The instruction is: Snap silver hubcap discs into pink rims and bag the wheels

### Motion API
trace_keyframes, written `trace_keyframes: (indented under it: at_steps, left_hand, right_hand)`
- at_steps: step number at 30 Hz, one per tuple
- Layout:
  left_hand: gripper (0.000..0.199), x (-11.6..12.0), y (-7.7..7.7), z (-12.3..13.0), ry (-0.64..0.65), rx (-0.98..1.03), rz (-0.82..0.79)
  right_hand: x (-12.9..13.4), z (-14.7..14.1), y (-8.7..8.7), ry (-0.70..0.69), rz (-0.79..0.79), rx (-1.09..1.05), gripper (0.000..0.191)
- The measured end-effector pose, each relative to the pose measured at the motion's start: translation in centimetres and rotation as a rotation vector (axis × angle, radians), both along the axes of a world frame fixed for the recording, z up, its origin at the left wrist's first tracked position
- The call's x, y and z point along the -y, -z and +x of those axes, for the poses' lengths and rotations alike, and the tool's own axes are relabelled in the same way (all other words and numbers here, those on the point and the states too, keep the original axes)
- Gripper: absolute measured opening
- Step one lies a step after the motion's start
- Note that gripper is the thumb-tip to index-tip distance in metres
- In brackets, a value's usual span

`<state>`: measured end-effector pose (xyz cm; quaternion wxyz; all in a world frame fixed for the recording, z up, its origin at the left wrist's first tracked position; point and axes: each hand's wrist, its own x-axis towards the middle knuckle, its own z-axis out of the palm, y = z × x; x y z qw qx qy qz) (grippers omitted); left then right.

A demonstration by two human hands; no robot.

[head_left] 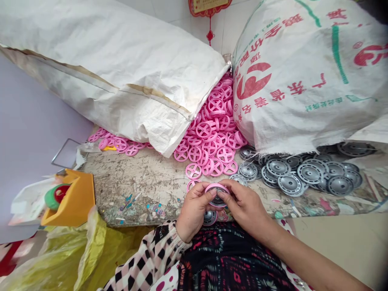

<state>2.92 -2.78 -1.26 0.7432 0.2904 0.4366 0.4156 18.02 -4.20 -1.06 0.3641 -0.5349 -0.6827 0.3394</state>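
Between my two hands is a toy wheel [217, 200], a grey disc set inside a pink ring, held near the table's front edge. My left hand [194, 206] grips its left side, thumb on the grey face. On the right side my right hand [244, 202] pinches it, thumb also pressed on the face. Below it, another grey disc with a pink rim [209, 218] shows at the table edge, partly hidden by the hands. Just beyond lie loose pink spoked rings [209, 141] in a heap and grey discs [311, 173] to the right.
A large white sack [127, 72] lies at the left with pink rings spilling from its mouth. Another printed white sack [303, 81] stands behind the grey discs. An orange tape dispenser [81, 198] sits at the worn table's [136, 173] left end, above a yellow bag [69, 254].
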Motion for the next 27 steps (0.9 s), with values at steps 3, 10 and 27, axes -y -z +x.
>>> trace_keyframes:
  at_steps: [3, 10, 27]
  left_hand:
    - [0.027, 0.0, -0.2, 0.2, 0.031, -0.068, 0.017]
    - [0.037, -1.7, -0.2, -2.7, 0.064, -0.474, 0.237]
    - [0.06, -2.7, 2.8, -5.8, 0.379, -1.385, 0.652]
  right_hand:
    - [0.1, 0.1, 0.3, 0.036, -0.035, -0.04, 0.023]
    - [0.7, 3.6, 2.4, -0.078, -0.296, 0.133, 0.021]
    - [-2.1, 3.6, 2.8, 0.159, -0.06, 0.946, 0.041]
